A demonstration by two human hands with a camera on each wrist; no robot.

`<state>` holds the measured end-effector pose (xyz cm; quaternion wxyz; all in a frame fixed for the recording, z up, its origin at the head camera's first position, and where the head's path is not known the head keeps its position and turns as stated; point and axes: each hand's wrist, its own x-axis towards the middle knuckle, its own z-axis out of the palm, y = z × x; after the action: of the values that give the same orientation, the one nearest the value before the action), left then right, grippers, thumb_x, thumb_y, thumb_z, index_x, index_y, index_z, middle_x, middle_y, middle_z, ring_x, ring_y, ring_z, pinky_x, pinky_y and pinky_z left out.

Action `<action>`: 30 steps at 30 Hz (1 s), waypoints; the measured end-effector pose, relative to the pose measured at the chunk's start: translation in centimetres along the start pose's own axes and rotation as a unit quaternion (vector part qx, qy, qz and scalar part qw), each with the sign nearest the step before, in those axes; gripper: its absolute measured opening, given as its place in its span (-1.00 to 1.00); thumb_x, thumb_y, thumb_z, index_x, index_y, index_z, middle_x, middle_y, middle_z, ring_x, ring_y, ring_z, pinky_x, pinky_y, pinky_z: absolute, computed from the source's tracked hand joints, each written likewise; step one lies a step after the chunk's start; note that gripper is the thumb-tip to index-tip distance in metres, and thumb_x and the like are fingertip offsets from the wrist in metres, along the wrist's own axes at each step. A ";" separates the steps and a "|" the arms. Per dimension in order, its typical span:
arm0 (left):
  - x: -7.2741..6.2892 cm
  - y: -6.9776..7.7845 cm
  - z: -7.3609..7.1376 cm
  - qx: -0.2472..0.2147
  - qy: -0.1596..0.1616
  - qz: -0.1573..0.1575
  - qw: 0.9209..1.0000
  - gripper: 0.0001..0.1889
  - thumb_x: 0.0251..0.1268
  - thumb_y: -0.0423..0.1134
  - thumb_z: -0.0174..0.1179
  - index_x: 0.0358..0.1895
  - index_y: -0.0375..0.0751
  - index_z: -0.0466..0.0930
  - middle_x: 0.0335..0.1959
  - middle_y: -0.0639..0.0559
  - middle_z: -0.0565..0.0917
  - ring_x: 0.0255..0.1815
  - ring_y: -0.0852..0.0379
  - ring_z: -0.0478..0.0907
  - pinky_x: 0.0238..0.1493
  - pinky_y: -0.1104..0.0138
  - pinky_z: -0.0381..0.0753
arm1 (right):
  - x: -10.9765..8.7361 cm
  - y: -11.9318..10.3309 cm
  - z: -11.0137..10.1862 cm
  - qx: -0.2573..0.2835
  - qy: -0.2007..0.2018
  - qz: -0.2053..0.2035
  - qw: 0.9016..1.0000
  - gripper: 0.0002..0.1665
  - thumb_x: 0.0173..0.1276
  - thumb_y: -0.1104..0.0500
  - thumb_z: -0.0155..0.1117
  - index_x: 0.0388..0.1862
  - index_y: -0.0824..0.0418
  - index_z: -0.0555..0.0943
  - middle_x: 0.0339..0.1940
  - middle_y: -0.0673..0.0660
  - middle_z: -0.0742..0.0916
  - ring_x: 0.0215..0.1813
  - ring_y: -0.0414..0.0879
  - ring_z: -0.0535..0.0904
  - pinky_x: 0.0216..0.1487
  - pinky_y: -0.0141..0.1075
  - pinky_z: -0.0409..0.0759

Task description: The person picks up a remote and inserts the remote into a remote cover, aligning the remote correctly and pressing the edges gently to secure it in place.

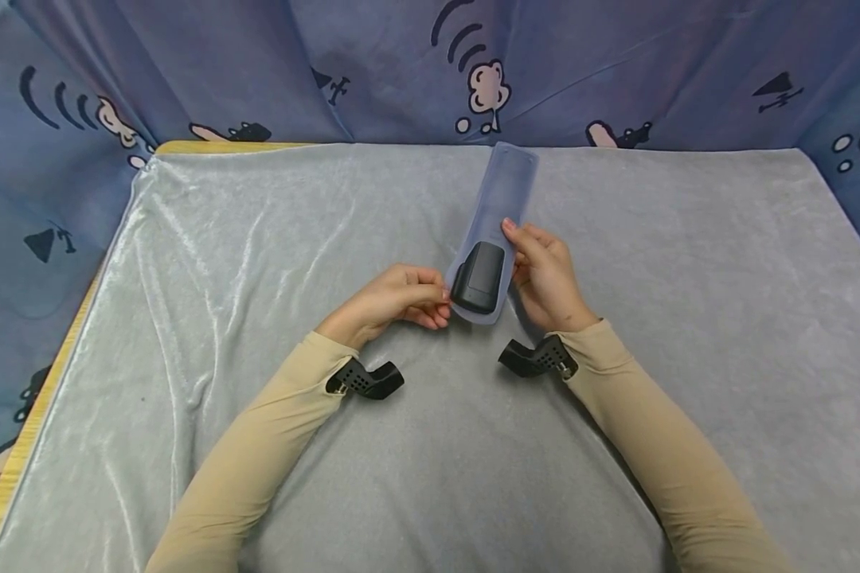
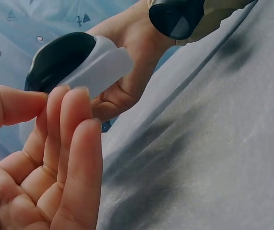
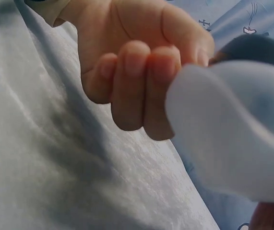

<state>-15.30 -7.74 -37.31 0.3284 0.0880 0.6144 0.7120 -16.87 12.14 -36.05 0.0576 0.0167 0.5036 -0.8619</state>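
A long pale blue silicone sleeve (image 1: 503, 185) is held just above the middle of the cloth, its far end pointing away from me. A black remote (image 1: 478, 277) sits in the sleeve's near end, most of its face showing. My left hand (image 1: 437, 306) pinches the sleeve's near left edge between thumb and curled fingers; the right wrist view shows this left hand (image 3: 141, 72) at the sleeve (image 3: 232, 129). My right hand (image 1: 519, 239) grips the sleeve's right side, fingertips on its upper face. In the left wrist view the remote (image 2: 60, 57) pokes out of the sleeve (image 2: 103, 69).
A wrinkled grey velvet cloth (image 1: 258, 239) covers the table, whose wooden edge (image 1: 36, 398) shows on the left. A blue printed curtain (image 1: 186, 64) closes off the back and sides. Black cameras (image 1: 365, 380) are strapped to both wrists.
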 end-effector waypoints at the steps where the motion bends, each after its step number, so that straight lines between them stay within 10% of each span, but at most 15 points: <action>1: 0.0 0.0 0.0 0.005 -0.002 0.002 1.000 -0.86 0.27 -0.46 0.00 -0.46 -0.27 0.47 -0.57 -0.01 0.59 -0.52 0.17 0.60 -0.42 0.39 0.62 | 0.1 0.0 0.0 0.002 0.000 0.001 1.000 -0.73 0.41 0.31 0.08 -0.51 0.25 0.60 -0.56 0.04 0.66 -0.57 -0.22 0.57 -0.51 -0.50 0.53; 30: -0.6 0.3 -0.5 0.024 -0.111 0.116 0.987 -0.86 0.12 -0.51 0.02 -0.49 -0.23 0.49 -0.57 -0.03 0.53 -0.51 0.14 0.51 -0.36 0.30 0.60 | 0.7 -0.7 -0.7 0.063 -0.034 0.044 0.996 -0.80 0.41 0.37 0.06 -0.39 0.39 0.58 -0.46 0.15 0.66 -0.47 -0.17 0.60 -0.35 -0.44 0.61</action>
<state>-15.19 -8.48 -36.95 0.3079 0.2449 0.5769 0.7158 -17.66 13.07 -35.83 0.1118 0.0135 0.4445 -0.8887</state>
